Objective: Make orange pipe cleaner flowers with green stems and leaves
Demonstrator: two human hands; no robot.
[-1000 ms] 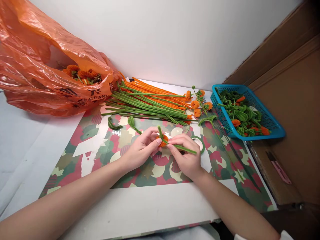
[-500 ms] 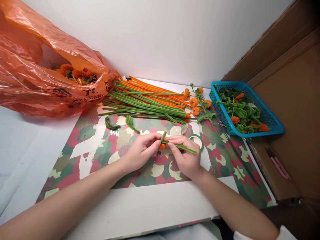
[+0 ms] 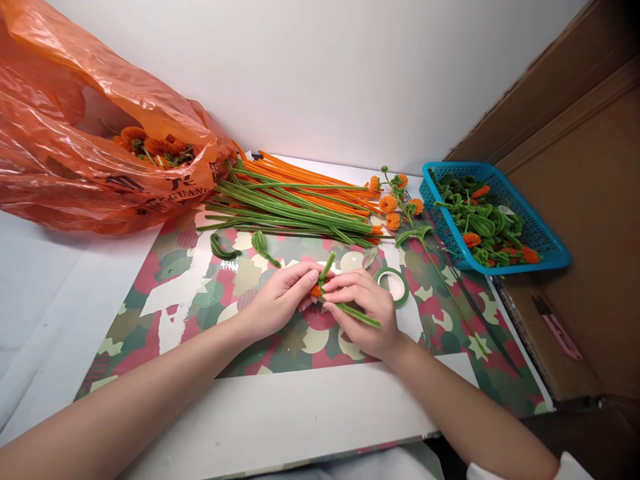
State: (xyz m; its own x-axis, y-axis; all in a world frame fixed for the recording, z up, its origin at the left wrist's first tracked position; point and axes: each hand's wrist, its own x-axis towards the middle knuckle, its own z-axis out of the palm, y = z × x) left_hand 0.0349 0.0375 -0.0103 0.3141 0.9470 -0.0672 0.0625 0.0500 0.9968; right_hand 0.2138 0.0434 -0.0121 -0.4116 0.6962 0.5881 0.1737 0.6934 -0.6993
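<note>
My left hand [image 3: 283, 297] pinches a small orange pipe-cleaner flower [image 3: 317, 290], mostly covered by the fingers. A green pipe cleaner [image 3: 357, 315] crosses at the flower, its short end sticking up between my hands. My right hand [image 3: 367, 310] is closed on the longer end, which points down to the right. Just behind the right hand lies a roll of green tape [image 3: 404, 287]. Two green pipe-cleaner leaves, one curled [image 3: 223, 248] and one with a stem [image 3: 260, 245], rest on the patterned sheet beyond my left hand.
Orange pipe cleaners [image 3: 310, 177] and green pipe cleaners [image 3: 290, 207] lie bundled at the back. A finished flower stem [image 3: 423, 235] is beside a blue basket [image 3: 555, 250] of green and orange pieces. An orange plastic bag [image 3: 65, 180] stands left; a pink cutter [image 3: 560, 333] lies right.
The long end of the green pipe cleaner has swung downward and a little left. My right fingers have shifted left, closer to the flower, and more of the tape roll shows.
</note>
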